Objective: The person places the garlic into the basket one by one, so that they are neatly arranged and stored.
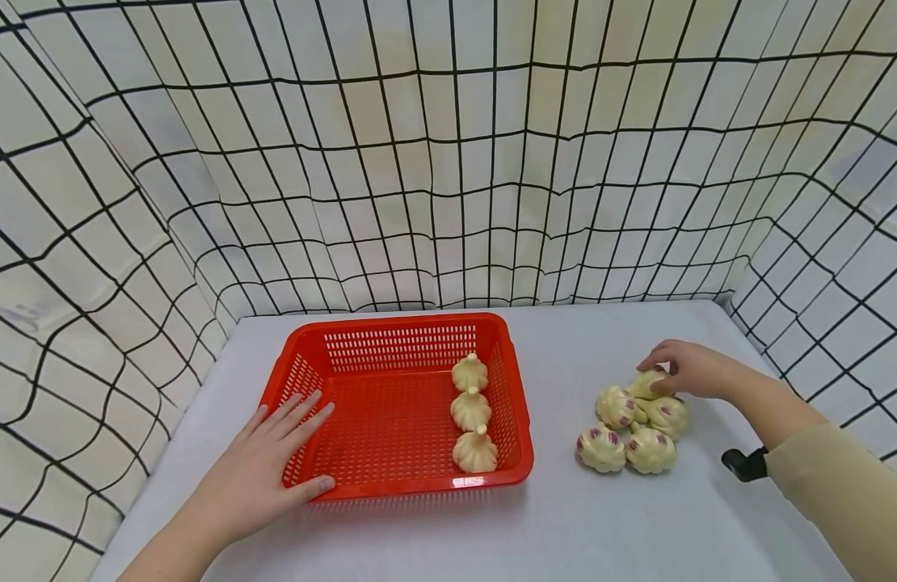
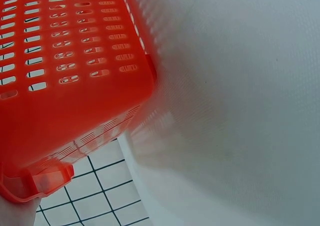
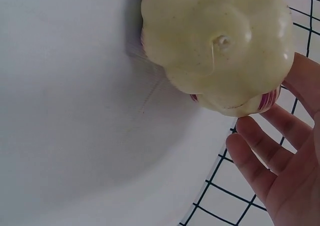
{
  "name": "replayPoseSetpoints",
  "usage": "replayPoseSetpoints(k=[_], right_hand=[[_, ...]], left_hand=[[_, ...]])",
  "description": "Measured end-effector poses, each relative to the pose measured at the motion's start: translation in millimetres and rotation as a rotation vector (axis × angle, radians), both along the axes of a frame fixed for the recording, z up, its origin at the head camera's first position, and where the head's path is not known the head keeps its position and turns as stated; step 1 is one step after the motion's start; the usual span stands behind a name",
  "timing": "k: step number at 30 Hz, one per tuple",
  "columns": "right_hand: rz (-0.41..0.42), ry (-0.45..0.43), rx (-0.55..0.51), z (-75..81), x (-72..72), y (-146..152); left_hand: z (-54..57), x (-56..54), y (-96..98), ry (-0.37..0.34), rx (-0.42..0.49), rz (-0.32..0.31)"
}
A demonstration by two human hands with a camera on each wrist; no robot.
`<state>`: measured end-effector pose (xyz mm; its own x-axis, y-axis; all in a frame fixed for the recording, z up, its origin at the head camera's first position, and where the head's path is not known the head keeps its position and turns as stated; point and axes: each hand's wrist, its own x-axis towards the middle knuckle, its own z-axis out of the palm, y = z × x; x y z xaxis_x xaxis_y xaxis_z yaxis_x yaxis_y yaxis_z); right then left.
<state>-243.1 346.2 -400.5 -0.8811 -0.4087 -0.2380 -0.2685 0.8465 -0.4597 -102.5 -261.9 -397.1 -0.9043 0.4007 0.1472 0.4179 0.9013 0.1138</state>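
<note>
A red plastic basket [image 1: 393, 488] stands on the white table, with three cream garlic bulbs [image 1: 470, 411] lined up inside along its right wall. My left hand [image 1: 263, 461] rests on its near left corner, fingers spread over the left rim and thumb on the front rim. To the right of the basket lies a cluster of garlic bulbs [image 1: 650, 450] with purple marks. At the back of that cluster my right hand [image 1: 692, 368] grips one garlic bulb [image 1: 643, 383] between thumb and fingers. A garlic bulb [image 3: 215, 40] fills the top of the right wrist view, partly covering the fingers.
Black netting [image 1: 485, 186] over white sheeting closes in the table [image 1: 550, 533] at the back and both sides. A small black object [image 1: 744, 465] shows by the right sleeve [image 1: 827, 477].
</note>
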Motion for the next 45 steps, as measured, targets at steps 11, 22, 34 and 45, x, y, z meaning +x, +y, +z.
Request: replayPoseSetpoints(k=[11, 22, 34, 45], right_hand=[[-0.033, 0.075, -0.039, 0.4, 5.0, 6.1], [-0.119, 0.073, -0.100, -11.1, 3.2, 23.4], [-0.166, 0.047, -0.081, -23.7, 8.0, 41.0], [-0.179, 0.060, -0.028, -29.0, 11.7, 41.8]], left_hand=[[-2.0, -1.8, -1.2, 0.000, -0.019, 0.009], [-0.5, -0.6, -0.1, 0.006, -0.010, 0.005], [-1.2, -0.2, -0.6, 0.015, -0.003, -0.001], [-1.1, 0.3, -0.3, 0.005, 0.003, 0.000]])
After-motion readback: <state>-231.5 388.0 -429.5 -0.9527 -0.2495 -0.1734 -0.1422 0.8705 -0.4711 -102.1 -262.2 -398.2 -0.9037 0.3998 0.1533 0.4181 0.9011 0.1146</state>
